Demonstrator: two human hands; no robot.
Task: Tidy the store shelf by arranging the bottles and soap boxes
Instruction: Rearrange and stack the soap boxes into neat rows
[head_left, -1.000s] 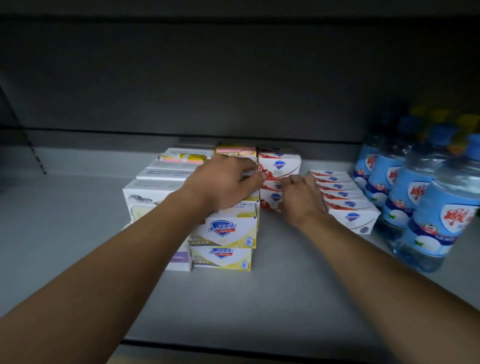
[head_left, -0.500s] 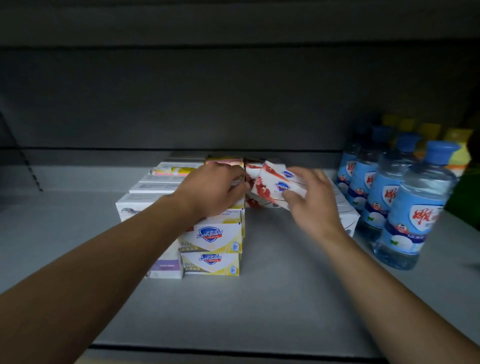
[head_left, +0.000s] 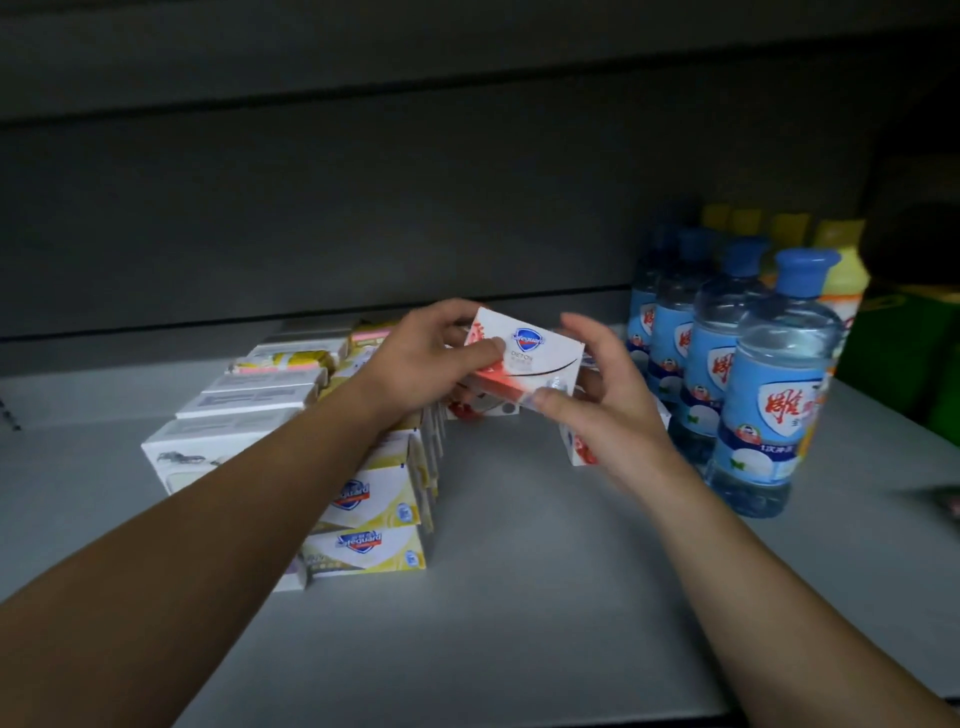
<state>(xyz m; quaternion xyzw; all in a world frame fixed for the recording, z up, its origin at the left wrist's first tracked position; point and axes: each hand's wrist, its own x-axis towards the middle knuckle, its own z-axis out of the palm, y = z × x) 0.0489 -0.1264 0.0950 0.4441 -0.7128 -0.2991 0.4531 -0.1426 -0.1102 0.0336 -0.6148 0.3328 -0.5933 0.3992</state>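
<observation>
A red-and-white soap box (head_left: 535, 358) is lifted above the grey shelf (head_left: 519, 597), tilted. My left hand (head_left: 426, 364) grips its left end, thumb on the front face. My right hand (head_left: 602, 410) holds its right end between thumb and fingers. Below it, more red-and-white soap boxes (head_left: 483, 408) lie on the shelf, and another soap box (head_left: 579, 447) stands partly hidden by my right hand. Yellow-and-white soap boxes (head_left: 371, 522) are stacked under my left forearm. Blue-capped clear bottles (head_left: 769, 395) stand in a row on the right.
White and pale soap boxes (head_left: 244, 400) line up at the left of the stacks. Yellow-capped bottles (head_left: 841, 280) stand behind the blue ones, next to a green pack (head_left: 904, 358). A small dark thing (head_left: 945, 499) lies at the right edge. The shelf's back wall is close behind.
The red-and-white box has come up off the stack and turned to face me. My left hand left the yellow boxes and took hold of its left end; my right hand shifted to its right end.
</observation>
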